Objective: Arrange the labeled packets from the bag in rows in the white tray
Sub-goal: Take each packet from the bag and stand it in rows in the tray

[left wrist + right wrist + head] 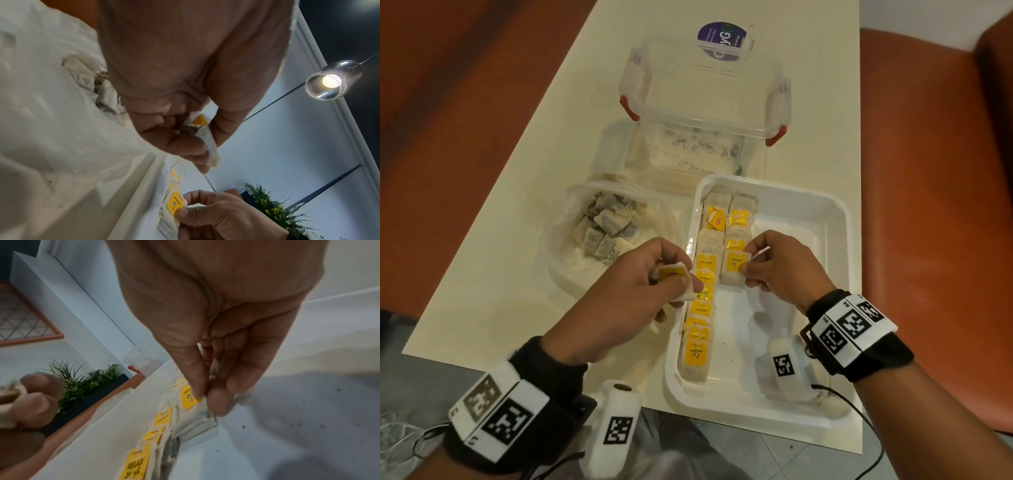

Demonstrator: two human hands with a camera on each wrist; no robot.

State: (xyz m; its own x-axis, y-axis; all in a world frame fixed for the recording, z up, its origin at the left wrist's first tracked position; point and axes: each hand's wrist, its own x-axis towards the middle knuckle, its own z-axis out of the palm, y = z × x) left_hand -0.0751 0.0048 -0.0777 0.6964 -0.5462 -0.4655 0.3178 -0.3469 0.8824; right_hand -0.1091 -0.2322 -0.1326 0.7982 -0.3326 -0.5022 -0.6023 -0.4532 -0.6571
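Note:
The white tray [835,219] lies in front of me with a full row of yellow-labeled packets [702,308] along its left wall and a shorter second row [738,219] beside it. My right hand [748,265] pinches a packet [734,270] at the near end of the second row; in the right wrist view thumb and fingers [218,402] hold its yellow tag [188,400]. My left hand [671,281] grips another packet [674,274] just left of the tray; the left wrist view shows this packet [205,139] between curled fingers. The clear bag [599,233] of packets lies left of the tray.
A clear plastic box [702,113] with red latches stands behind the tray, a purple-labeled item [720,39] beyond it. The cream table [500,274] is flanked by orange seats [935,171]. The tray's right half [791,246] holds no packets.

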